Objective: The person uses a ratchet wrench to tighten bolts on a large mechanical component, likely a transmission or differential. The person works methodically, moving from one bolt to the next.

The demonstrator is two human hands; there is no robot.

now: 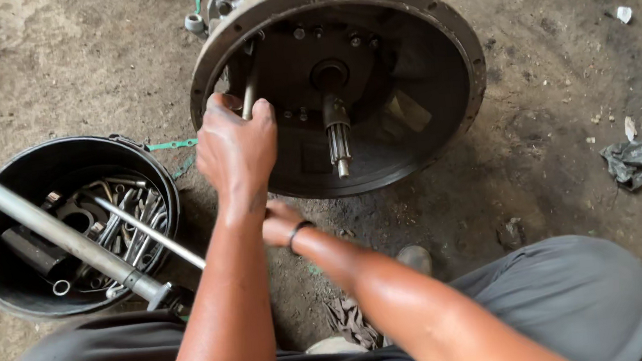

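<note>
— What's the biggest thing in front of you?

— The round metal housing (407, 94) at top centre, lying on the dirt floor (35, 67) with its open face toward me. A grooved shaft (338, 136) sticks out of its middle.

— And beside it?

— A black bucket (2, 290) at lower left, full of wrenches and sockets. A long steel bar (59, 233) lies across its rim, one end past the top left edge.

— Your hands?

— My left hand (236, 149) is at the housing's left inner rim, fingers curled shut around a thin metal rod (250, 101) standing there. My right hand (278, 224) is mostly hidden behind the left wrist, so I can't tell how its fingers sit; a dark band (299, 234) circles that wrist.

— Anything smaller?

— A crumpled grey rag (629, 162) at the right edge.
</note>
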